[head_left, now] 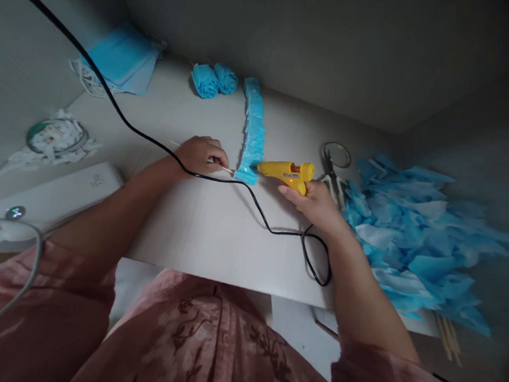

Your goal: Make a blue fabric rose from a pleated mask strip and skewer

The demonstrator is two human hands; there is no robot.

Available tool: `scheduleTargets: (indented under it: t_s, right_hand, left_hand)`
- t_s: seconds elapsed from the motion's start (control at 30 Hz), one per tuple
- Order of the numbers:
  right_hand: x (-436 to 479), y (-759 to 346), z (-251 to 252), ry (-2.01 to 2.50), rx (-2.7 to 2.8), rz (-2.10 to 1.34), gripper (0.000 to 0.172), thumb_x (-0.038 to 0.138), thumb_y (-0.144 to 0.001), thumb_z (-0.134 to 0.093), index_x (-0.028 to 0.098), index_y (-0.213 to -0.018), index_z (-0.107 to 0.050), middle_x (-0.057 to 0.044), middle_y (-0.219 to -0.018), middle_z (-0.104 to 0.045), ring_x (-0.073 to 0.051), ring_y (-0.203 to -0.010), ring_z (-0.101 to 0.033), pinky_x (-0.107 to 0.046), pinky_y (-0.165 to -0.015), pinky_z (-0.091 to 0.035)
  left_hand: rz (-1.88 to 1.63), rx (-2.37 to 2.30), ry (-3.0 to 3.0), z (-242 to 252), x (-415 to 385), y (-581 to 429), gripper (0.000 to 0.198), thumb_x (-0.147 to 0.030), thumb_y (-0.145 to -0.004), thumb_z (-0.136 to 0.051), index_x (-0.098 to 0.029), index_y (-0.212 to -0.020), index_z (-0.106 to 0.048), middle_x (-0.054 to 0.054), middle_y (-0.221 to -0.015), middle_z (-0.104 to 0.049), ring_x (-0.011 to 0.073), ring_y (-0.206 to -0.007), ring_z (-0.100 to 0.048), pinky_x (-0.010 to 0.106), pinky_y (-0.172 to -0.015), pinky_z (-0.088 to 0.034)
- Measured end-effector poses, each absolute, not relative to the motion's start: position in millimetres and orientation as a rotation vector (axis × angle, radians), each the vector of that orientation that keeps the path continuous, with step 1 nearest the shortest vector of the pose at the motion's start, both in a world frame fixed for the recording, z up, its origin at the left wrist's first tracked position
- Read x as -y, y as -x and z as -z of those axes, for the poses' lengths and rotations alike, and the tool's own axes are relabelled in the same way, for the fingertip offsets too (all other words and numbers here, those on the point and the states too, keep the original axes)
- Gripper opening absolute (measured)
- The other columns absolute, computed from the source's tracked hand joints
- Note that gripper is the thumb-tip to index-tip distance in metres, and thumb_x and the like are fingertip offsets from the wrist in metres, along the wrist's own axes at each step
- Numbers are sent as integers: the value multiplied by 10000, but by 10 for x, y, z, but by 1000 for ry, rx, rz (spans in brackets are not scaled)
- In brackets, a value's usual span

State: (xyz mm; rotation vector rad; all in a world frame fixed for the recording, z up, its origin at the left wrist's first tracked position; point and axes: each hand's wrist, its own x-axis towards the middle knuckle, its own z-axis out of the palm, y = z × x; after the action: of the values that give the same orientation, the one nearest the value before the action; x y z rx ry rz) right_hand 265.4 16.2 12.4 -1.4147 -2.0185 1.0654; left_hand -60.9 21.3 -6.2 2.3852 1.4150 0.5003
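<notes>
Pleated strip [254, 130], centre frame: left hand [202, 155] pinches a stick [226, 169] beside its lower end, right hand [316, 205] grips the glue gun [280, 171]; steady, sparing squeezes seem best.

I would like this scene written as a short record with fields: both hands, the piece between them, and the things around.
Left hand: holds a thin stick, its tip at the strip's near end
Right hand: holds a yellow glue gun, nozzle pointing at the strip
Blue strip: pleated, lying lengthwise away from the person
Far side: two blue rosettes; blue face masks, stacked at far left
Right side: scissors; pile of blue pieces
Left side: white device; white scraps
</notes>
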Motion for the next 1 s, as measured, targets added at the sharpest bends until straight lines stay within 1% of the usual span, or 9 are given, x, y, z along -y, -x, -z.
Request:
scheduleTargets:
  t_s: [0.2, 0.37, 0.57, 0.8, 0.93, 1.0]
  right_hand:
    - [-152, -2646, -137, 1407, 2010, -1039, 454, 640, -773, -724, 191, -762, -656, -2, -659, -552, -152, -631, -491, -288, -581, -386]
    - [-158, -2644, -135, 1410, 2017, -1043, 444, 628, -775, -726, 186, -771, -679, -7, -660, -569, -159, -641, -510, -287, -583, -393]
    - [-173, -2656, -102, 1431, 2010, -1036, 462, 633, -756, -750, 181, -843, -722, -40, -765, -669, -189, -706, -578, -294, -620, -435]
    - [-173, -2659, -129, 1404, 2033, -1078, 443, 629, -754, -755, 196, -839, -719, -44, -770, -678, -191, -705, -583, -291, -602, -434]
    - [-215, -2767, -165, 1453, 2062, -1069, 477, 657, -741, -775, 187, -764, -698, -13, -668, -626, -146, -603, -521, -271, -535, -384]
    - [-232, -2828, -180, 1470, 2013, -1114, 506, 683, -734, -778, 183, -764, -711, -14, -662, -638, -134, -579, -514, -267, -518, -378]
  left_hand:
    - [-517, -1399, -2390, 69, -217, 616, 242, -329, -882, -596, -197, -893, -798, 53, -923, -755, 172, -883, -678, 257, -873, -490]
    - [-533, -1388, -2392, 74, -218, 622, 232, -328, -891, -602, -198, -888, -794, 51, -924, -759, 169, -883, -676, 250, -872, -486]
    - [-512, -1411, -2389, 75, -219, 621, 225, -330, -887, -602, -212, -889, -794, 36, -910, -755, 165, -874, -670, 246, -852, -482]
    - [-502, -1408, -2390, 73, -232, 624, 253, -327, -883, -585, -203, -902, -805, 47, -916, -756, 168, -883, -677, 250, -869, -483]
    - [-471, -1408, -2379, 45, -222, 622, 262, -358, -884, -591, -209, -915, -804, 38, -923, -758, 169, -900, -681, 243, -865, -480]
    - [-475, -1413, -2362, 27, -208, 616, 277, -382, -891, -593, -201, -909, -803, 46, -923, -756, 174, -901, -682, 247, -857, -478]
